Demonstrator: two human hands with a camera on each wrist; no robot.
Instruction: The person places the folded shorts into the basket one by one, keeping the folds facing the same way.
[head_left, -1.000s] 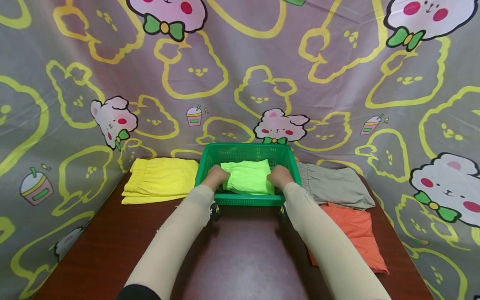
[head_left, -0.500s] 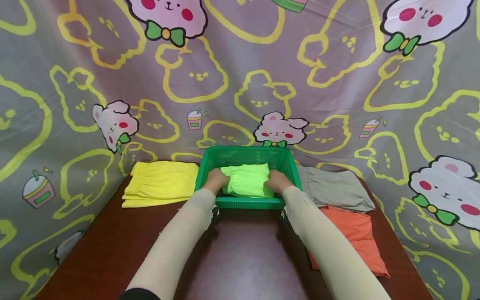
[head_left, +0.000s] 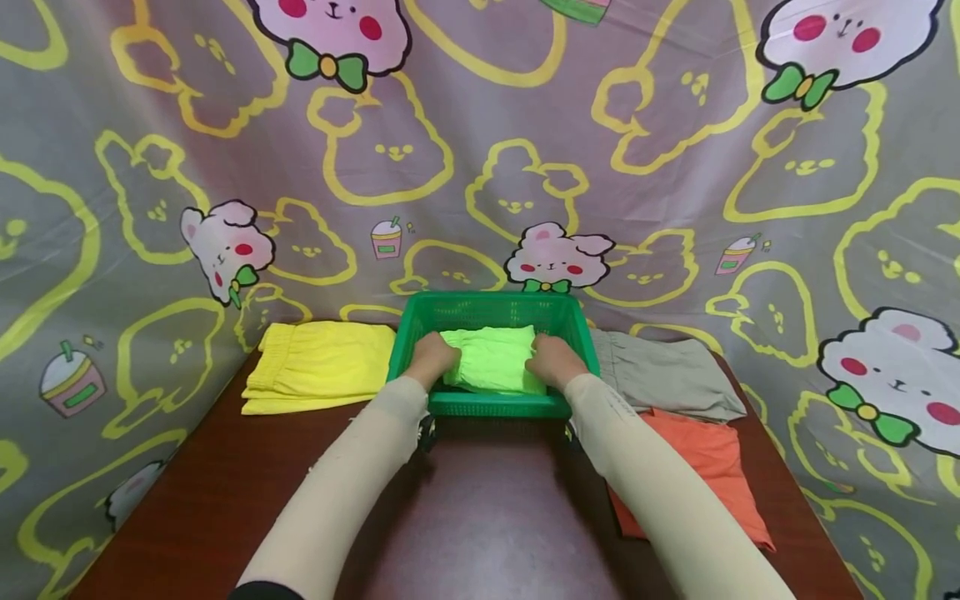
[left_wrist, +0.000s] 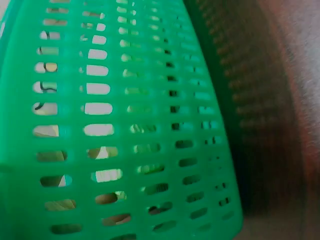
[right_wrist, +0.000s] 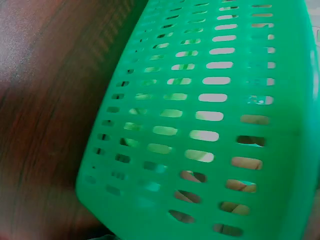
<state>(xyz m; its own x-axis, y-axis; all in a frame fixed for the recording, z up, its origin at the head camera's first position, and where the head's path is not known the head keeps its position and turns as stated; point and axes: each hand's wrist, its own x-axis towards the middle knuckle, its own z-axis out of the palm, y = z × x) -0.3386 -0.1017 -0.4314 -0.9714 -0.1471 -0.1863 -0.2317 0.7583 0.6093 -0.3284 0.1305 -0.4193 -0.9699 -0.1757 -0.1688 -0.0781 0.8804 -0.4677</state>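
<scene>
In the head view, folded neon-green shorts (head_left: pixel 497 360) with a gathered waistband lie inside a green plastic basket (head_left: pixel 498 406). My left hand (head_left: pixel 433 357) reaches over the basket's front and grips the shorts at their left edge. At the opposite edge, my right hand (head_left: pixel 557 362) holds them, its fingertips partly hidden by the hand itself. Both wrist views face the perforated front wall of the basket, shown as a basket wall (left_wrist: pixel 112 145) on the left and a basket wall (right_wrist: pixel 165 145) on the right; bits of green cloth and fingers show through the slots.
Folded yellow shorts (head_left: pixel 326 365) lie left of the basket on the brown table (head_left: pixel 480 508). A folded grey garment (head_left: pixel 667 373) sits to the right, with a folded orange garment (head_left: pixel 712 467) before it. A patterned cloth backdrop (head_left: pixel 450 117) rises behind.
My right hand has shifted slightly inward over the edge of the neon-green shorts. The left hand stays nearly still at its edge, and the basket and other garments keep their places.
</scene>
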